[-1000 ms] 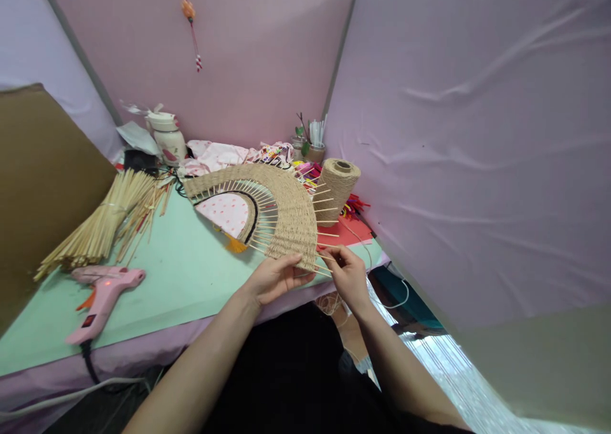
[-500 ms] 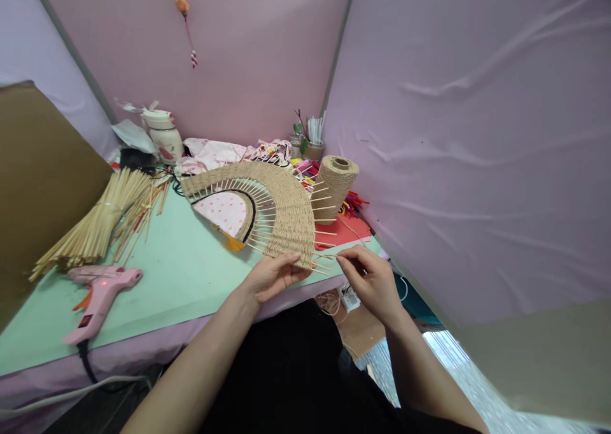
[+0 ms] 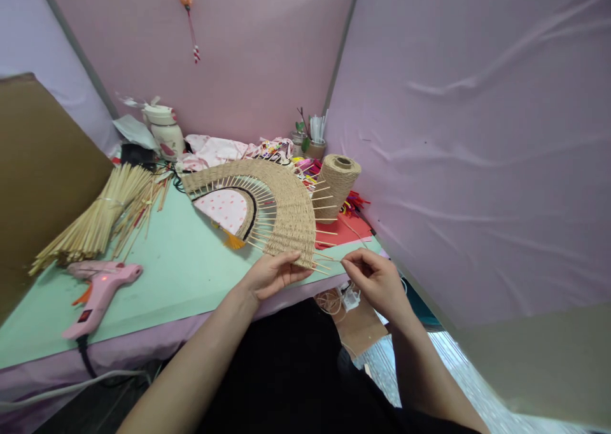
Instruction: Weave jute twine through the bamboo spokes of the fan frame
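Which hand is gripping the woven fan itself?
The left hand, its thumb on the woven fan; the right hand is off to the side, pinching a thin strand.

- Your fan [image 3: 292,211] is light brown, with a woven pattern.
- The cloth [image 3: 223,208] in its middle is very pale pink with little darker pink dots.
- Its curved stripe [image 3: 254,214] is black.
- Its tassel [image 3: 233,240] is bright orange-yellow.
- Your table top [image 3: 191,275] is pale mint green.
- Your glue gun [image 3: 99,297] is pink, with an orange trigger [image 3: 82,295].
- Your string roll [image 3: 335,189] is brown.
- Your paper [image 3: 340,233] is red.
- Your clothes [image 3: 277,370] are black.
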A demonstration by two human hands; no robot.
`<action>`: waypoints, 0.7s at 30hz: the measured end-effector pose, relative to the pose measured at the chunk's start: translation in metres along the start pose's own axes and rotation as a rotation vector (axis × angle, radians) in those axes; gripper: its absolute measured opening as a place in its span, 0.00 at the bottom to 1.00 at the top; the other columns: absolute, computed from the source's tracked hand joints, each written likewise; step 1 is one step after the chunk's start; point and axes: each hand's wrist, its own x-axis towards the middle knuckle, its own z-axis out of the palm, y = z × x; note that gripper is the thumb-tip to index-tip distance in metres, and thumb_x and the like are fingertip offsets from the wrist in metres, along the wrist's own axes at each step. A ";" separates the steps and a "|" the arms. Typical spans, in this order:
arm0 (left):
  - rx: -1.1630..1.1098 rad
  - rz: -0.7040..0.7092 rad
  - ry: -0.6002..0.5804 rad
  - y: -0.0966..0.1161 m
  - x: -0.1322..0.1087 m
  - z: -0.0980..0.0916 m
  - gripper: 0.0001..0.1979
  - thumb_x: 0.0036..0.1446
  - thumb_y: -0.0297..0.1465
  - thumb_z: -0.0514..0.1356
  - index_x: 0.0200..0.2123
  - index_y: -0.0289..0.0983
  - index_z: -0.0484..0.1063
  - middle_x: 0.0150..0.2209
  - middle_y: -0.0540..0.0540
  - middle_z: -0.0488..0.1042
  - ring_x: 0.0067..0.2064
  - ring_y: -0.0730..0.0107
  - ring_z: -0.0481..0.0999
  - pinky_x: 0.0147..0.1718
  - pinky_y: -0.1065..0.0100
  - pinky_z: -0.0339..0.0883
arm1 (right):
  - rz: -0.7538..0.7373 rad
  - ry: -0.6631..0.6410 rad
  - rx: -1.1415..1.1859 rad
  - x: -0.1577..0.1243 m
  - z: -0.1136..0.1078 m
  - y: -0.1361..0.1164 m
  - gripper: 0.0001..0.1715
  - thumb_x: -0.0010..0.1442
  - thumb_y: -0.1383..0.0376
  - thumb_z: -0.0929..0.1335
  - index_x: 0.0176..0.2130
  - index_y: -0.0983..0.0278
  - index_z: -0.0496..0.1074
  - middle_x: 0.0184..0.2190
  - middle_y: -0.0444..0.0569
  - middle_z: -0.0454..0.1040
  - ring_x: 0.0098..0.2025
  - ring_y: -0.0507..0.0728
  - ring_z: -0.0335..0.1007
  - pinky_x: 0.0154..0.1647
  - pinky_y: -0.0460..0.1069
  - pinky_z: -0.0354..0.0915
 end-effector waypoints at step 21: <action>-0.035 -0.011 -0.031 0.000 -0.002 0.001 0.10 0.54 0.20 0.59 0.40 0.31 0.76 0.39 0.41 0.80 0.38 0.67 0.79 0.39 0.68 0.74 | 0.137 0.171 0.238 0.032 0.050 0.011 0.14 0.56 0.56 0.69 0.29 0.65 0.73 0.24 0.45 0.74 0.26 0.52 0.65 0.29 0.46 0.62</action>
